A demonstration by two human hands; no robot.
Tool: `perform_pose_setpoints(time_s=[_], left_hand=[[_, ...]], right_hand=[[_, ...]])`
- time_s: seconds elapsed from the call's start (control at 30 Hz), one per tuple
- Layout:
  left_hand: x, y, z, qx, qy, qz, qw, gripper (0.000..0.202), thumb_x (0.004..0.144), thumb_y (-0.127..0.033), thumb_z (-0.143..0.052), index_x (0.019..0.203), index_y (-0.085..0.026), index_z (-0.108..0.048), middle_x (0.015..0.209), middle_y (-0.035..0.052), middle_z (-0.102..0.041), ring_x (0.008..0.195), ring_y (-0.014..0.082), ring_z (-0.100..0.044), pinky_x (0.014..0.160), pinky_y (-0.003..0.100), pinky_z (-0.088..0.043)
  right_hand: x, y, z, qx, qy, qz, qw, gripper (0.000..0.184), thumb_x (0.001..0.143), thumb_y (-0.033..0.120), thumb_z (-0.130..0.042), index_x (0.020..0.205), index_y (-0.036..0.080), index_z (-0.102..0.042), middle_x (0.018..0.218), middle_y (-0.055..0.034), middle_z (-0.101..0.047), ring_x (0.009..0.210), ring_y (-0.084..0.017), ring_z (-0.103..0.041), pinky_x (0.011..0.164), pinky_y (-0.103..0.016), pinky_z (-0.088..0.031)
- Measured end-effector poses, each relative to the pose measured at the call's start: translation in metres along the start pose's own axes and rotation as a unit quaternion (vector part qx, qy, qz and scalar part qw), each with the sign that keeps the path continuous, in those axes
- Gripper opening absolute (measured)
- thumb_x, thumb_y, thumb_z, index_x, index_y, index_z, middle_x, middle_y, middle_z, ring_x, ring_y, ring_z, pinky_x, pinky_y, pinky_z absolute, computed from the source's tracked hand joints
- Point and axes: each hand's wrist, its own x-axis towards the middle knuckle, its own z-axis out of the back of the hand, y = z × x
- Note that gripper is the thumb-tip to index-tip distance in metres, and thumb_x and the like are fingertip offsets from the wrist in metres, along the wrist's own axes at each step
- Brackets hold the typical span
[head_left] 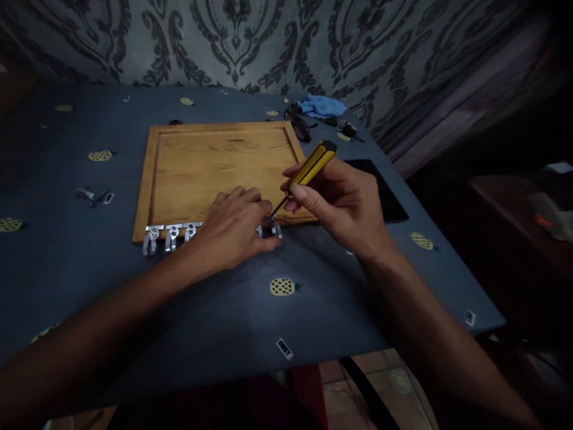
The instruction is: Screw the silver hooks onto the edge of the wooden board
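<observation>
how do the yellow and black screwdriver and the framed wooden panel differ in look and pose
The yellow and black screwdriver is slim and tilted; the framed wooden panel is broad and lies flat. The screwdriver is in the right hand; the panel rests on the blue patterned tablecloth.

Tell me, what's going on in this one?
A person is working two-handed at a table. The right hand holds a yellow-and-black screwdriver, its tip down at a metal fitting on the near edge of a wooden board. The left hand is at that edge, beside the fitting. Three similar fittings show further left along it.
</observation>
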Motion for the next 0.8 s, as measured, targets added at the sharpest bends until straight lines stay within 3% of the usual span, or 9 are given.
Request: perform_pose_setpoints(time_s=[0.13,0.43,0.8], left_hand=[[0.000,0.000,0.000,-0.004,0.002,-0.004,1.000,0.037,0.090,-0.048,-0.070,0.112,-0.018,-0.070,0.116,0.0094,-0.066,0.116,0.0325,-0.058,0.095,0.045,-0.045],[0.000,-0.001,0.001,-0.001,-0.003,-0.003,1.000,0.034,0.090,-0.047,-0.071,0.107,-0.018,-0.070,0.115,0.0100,-0.067,0.115,0.0336,-0.058,0.093,0.046,-0.046],[0.001,-0.001,0.001,0.002,0.001,0.004,1.000,0.035,0.089,-0.048,-0.072,0.108,-0.018,-0.070,0.114,0.0097,-0.066,0.114,0.0333,-0.058,0.091,0.045,-0.046]], right_hand=[[0.001,0.002,0.006,-0.010,0.029,-0.004,1.000,0.028,0.088,0.052,-0.076,0.093,0.025,-0.074,0.074,0.0017,-0.069,0.065,-0.015,-0.068,0.060,-0.029,-0.059],[-0.001,-0.010,-0.006,-0.062,-0.060,0.032,0.996,0.031,0.083,0.053,-0.080,0.079,0.026,-0.066,0.066,0.0031,-0.061,0.051,-0.013,-0.061,0.044,-0.028,-0.052],[-0.008,-0.010,-0.011,-0.094,-0.147,0.082,0.981,0.026,0.090,0.051,-0.074,0.086,0.026,-0.065,0.071,0.0033,-0.062,0.053,-0.012,-0.060,0.051,-0.029,-0.058]])
